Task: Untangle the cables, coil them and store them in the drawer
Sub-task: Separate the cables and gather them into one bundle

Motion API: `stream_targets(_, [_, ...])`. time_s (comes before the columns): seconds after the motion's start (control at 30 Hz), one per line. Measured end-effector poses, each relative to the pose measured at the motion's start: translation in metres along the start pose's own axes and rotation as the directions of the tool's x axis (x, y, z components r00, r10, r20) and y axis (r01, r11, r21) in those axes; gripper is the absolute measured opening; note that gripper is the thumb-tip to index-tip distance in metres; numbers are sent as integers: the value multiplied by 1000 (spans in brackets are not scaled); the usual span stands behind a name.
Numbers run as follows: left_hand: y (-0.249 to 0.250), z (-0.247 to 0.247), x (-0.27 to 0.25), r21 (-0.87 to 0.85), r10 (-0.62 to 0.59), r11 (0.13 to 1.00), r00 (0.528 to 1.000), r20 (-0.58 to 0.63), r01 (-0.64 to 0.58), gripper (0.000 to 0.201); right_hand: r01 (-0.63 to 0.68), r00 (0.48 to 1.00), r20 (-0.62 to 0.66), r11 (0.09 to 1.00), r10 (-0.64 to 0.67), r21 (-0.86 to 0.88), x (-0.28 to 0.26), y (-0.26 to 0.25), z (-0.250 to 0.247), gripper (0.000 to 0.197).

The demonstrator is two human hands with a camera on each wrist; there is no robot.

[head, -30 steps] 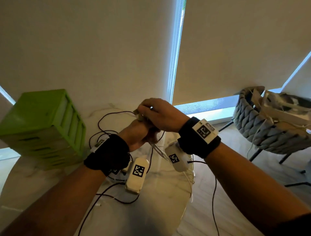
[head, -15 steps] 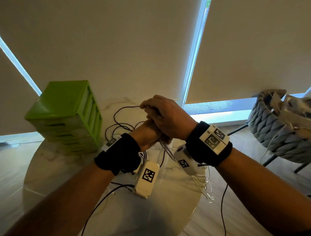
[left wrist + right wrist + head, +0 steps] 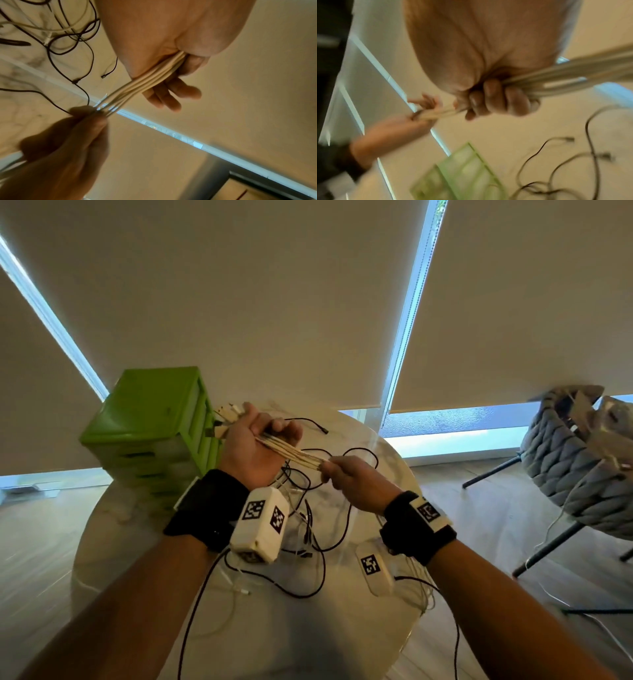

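Observation:
A bundle of several white cables (image 3: 291,453) is stretched taut between my two hands above the round marble table (image 3: 383,460). My left hand (image 3: 255,440) grips one end, the plug ends (image 3: 229,414) sticking out past it toward the green drawer unit (image 3: 150,419). My right hand (image 3: 346,477) pinches the bundle lower right. In the left wrist view the white cables (image 3: 150,77) run under my curled left fingers (image 3: 171,94). In the right wrist view my fist (image 3: 494,97) is closed round the white cables (image 3: 573,73). Black cables (image 3: 322,508) lie tangled on the table beneath.
The green drawer unit stands at the table's far left, its drawers closed. A grey woven chair (image 3: 579,460) with clutter on it stands right of the table. Roller blinds (image 3: 239,302) cover the windows behind. Loose white cable (image 3: 236,580) lies near the table's front.
My hands were clasped together over the cables; now they have pulled apart, left hand up and left, right hand to the right, drawing the white bundle straight between them.

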State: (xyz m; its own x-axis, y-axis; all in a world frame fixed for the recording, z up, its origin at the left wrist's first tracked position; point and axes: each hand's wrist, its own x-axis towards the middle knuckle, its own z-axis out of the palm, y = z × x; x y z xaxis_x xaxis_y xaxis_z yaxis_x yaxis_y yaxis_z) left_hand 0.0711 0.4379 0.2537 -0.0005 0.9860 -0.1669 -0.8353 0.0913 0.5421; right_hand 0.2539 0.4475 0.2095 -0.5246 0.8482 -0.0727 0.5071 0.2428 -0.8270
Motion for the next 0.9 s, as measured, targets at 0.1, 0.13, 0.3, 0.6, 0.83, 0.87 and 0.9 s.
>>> stream_targets(0.1, [-4,-4,1,153,12,988,999,30,-16,62,75,984,-139,969,-110,-235,2,2,14,32])
stream_targets(0.13, [1,-4,3,206,24,978,999,30,-30,62,83,992,-81,981,-98,-178,0,1,19,33])
stream_targets(0.3, [58,-20,21,228,148,967,977,-155,-111,58,-129,957,285,965,60,230,-22,11,16,28])
stream_targets(0.6, [52,-14,14,308,87,950,992,-91,-55,61,-428,865,273,903,422,-38,-29,92,-23,21])
stream_targets(0.83, [37,-11,13,367,11,930,1000,-8,-7,61,-604,795,-171,785,582,-139,-46,158,-66,37])
stream_targets(0.87, [33,-8,14,368,5,930,1000,-1,-5,61,-634,769,-204,762,605,-130,-49,164,-73,41])
stream_targets(0.9, [31,-6,14,367,3,930,1000,8,-6,62,-670,737,-216,734,640,-111,-54,173,-80,43])
